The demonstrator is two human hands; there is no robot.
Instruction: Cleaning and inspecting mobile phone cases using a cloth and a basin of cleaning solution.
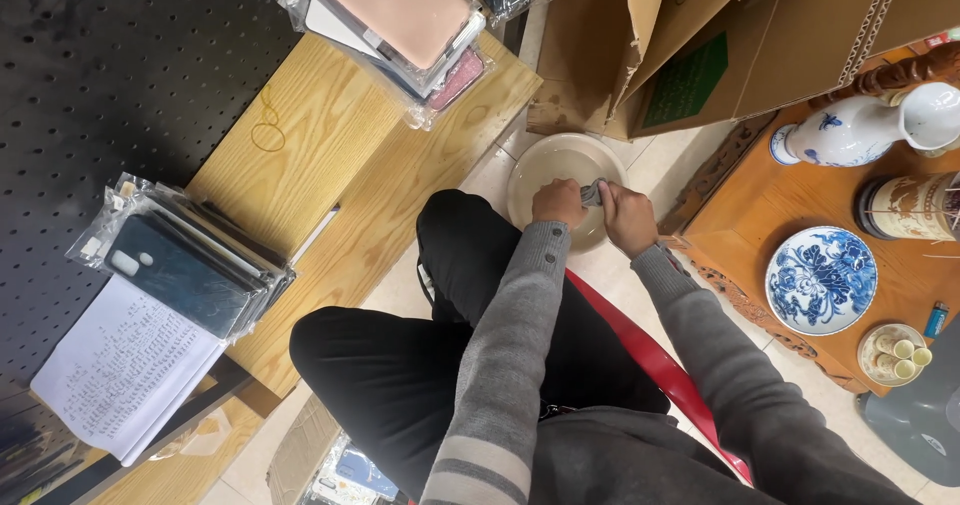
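Observation:
A pale round basin (540,160) with water stands on the tiled floor in front of my knees. Over it, my left hand (558,203) and my right hand (628,217) both grip a small grey cloth (592,193), bunched between them. My arms are in grey striped sleeves, my legs in black trousers, and I sit on a red chair (640,350).
A low wooden shelf (340,195) on the left carries stacks of bagged phone cases (190,260) and a written sheet (120,365). Cardboard boxes (720,35) stand behind the basin. A carved wooden table (780,205) on the right holds a blue-white plate (820,280), vase (850,130) and small dish (893,353).

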